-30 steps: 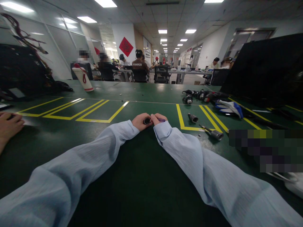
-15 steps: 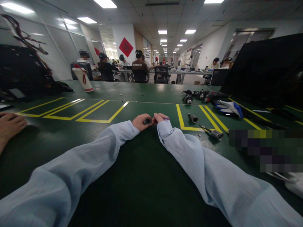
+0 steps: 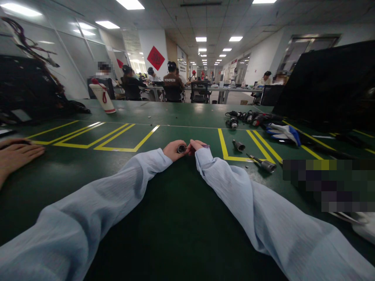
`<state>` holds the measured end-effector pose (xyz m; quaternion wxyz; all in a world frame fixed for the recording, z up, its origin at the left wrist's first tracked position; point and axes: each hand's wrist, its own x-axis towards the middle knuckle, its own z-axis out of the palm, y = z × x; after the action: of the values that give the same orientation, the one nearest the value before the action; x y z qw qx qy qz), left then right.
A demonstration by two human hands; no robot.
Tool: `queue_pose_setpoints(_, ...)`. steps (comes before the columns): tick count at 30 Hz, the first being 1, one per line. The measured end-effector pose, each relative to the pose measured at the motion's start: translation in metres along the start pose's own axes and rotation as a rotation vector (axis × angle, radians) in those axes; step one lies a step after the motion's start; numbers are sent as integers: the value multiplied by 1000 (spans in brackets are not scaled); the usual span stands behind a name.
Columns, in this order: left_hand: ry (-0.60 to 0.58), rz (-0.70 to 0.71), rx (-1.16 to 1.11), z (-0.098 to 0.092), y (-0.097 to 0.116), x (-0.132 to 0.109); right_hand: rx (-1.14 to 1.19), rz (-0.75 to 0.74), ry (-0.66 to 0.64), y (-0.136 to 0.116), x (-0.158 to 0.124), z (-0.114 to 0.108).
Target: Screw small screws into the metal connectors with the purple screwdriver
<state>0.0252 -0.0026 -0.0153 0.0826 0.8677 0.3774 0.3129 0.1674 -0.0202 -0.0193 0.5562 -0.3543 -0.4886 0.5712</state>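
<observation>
Over the green table, my left hand [image 3: 174,150] is closed round a short dark metal cylinder [image 3: 181,149], its round hollow end facing me. Right beside it, my right hand [image 3: 196,146] has its fingertips pinched together close to the cylinder's side. Something thin seems to lie between those fingertips and the cylinder, too small to name. To the right lie a metal socket-like piece [image 3: 239,146], a second one with a long thin shank [image 3: 265,165], and a tiny dark ring-like bit [image 3: 247,167].
Yellow tape lines [image 3: 224,144] mark the green table [image 3: 181,218]. Corded tools [image 3: 234,121] and a white-and-blue glove [image 3: 283,134] lie at right. A white cup [image 3: 103,97] stands at far left. Another person's hand [image 3: 22,154] rests at the left edge.
The cylinder in my left hand has turned and shifted slightly left, widening the gap to my right fingertips. The other person's hand at the left edge has slid rightward.
</observation>
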Motion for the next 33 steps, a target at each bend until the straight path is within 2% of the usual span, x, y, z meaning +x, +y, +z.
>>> queue_pose_setpoints(4, 6, -16, -39, -1, 1, 0, 39, 149, -28, 3, 13, -3)
queue_pose_setpoints(8, 3, -18, -90, -2, 1, 0, 47, 211, -48, 4, 19, -6)
queue_pose_setpoints(11, 7, -27, -97, -2, 1, 0, 56, 200, -40, 3, 18, -7)
queue_pose_setpoints(18, -16, -24, -55, -1, -1, 0, 73, 19, -22, 4, 6, -3)
queue_pose_setpoints(21, -22, -24, -53, -1, -2, 0, 79, 112, -56, 4, 11, -2)
queue_pose_setpoints(26, -26, -20, -94, -2, 1, 0, 89, 284, -28, 0, 20, -3)
queue_pose_setpoints(33, -35, -8, -131, -3, 2, 0, 99, 276, -63, -6, 16, -3)
